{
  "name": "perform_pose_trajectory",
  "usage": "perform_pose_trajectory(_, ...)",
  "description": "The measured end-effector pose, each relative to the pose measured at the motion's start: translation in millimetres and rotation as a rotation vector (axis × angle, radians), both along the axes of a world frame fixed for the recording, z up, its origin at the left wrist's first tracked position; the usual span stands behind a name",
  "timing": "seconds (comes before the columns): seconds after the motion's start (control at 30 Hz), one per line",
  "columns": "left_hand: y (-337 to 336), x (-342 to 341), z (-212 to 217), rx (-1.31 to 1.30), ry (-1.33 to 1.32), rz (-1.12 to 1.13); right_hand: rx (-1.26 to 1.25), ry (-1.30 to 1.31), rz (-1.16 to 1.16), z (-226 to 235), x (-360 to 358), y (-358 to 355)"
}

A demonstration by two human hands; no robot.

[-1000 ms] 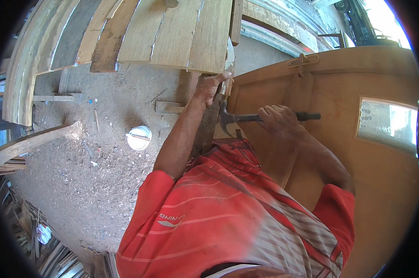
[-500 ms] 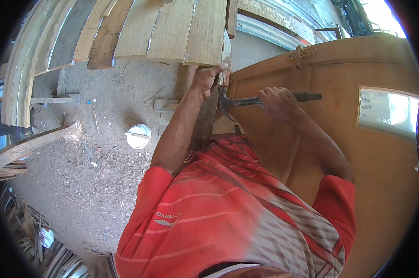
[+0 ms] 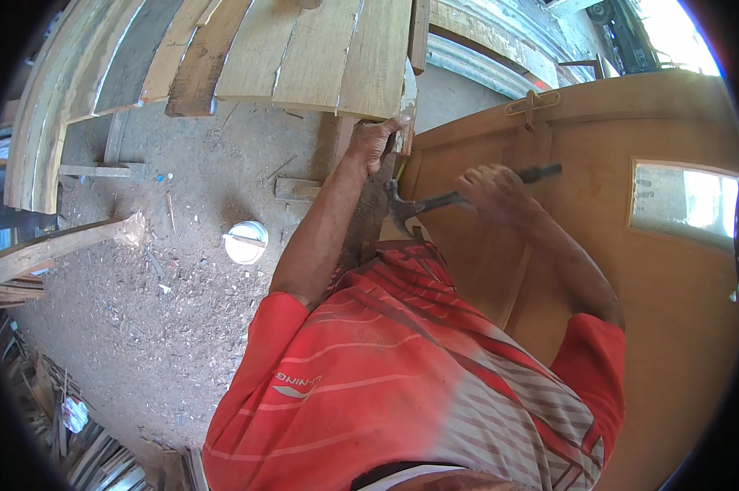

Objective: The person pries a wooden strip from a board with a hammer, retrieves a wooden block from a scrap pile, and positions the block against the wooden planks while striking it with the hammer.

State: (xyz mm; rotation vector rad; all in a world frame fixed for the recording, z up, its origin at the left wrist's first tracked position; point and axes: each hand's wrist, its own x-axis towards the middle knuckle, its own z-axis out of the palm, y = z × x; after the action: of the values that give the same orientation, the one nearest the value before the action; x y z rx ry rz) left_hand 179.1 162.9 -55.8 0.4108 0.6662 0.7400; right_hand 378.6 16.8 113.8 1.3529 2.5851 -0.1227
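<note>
My left hand (image 3: 376, 141) is closed at the near right corner of a plank panel (image 3: 316, 61), gripping a narrow wood strip (image 3: 408, 102) with the thumb laid across it. My right hand (image 3: 496, 192), smeared by motion, is wrapped around the dark handle of a claw hammer (image 3: 443, 200). The hammer head sits just below the strip's near end, apart from it, with its claw curving toward my body. The fingertips of my left hand are hidden behind the wood.
A large brown wooden door (image 3: 566, 270) with a glazed opening stands close on my right. On the littered floor to the left is a white bucket (image 3: 247, 243). A wooden leg (image 3: 58, 248) slants in from the left, and scrap wood (image 3: 103, 458) lies at the lower left.
The hammer has drawn back from the strip's near end toward my body, my right hand moving slightly with it. My left hand keeps its grip. The whole view has shifted slightly.
</note>
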Motion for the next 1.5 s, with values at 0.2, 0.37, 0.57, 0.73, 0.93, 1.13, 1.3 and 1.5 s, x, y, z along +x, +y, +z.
perform_pose_trajectory(0.2, -10.4, -13.2, 23.2, 0.038, 0.06, -0.019, 0.068, 0.118, -0.17, -5.0, -14.0, -1.2)
perform_pose_trajectory(0.37, -17.2, -30.8, 33.9, 0.035, 0.141, -0.064, 0.07, 0.227, -0.061, -8.5, -28.2, -16.0)
perform_pose_trajectory(0.57, -43.2, -114.3, 60.2, 0.137, 0.097, 0.011, 0.009, 0.386, -0.113, 3.8, -80.5, -27.3)
perform_pose_trajectory(0.73, -92.6, -233.4, 33.2, 0.068, 0.343, 0.399, 0.025, 0.619, -0.159, -10.0, -107.6, -7.5)
perform_pose_trajectory(0.93, -236.2, -352.8, -118.4, -0.178, 0.92, 0.604, -0.153, 0.818, -0.74, 12.7, -147.5, 20.0)
perform_pose_trajectory(1.13, -417.3, -365.6, -137.2, -0.689, 1.101, 0.387, -0.554, 1.674, -0.843, 32.4, -166.7, 31.1)
perform_pose_trajectory(1.3, -502.4, -313.2, -109.8, -0.986, 0.977, 0.451, -0.459, 1.364, -0.887, -10.0, -147.6, 26.7)
perform_pose_trajectory(1.5, -465.3, -328.5, -103.7, -0.7, 1.093, 0.411, -0.349, 1.243, -0.734, -38.0, -156.6, 31.4)
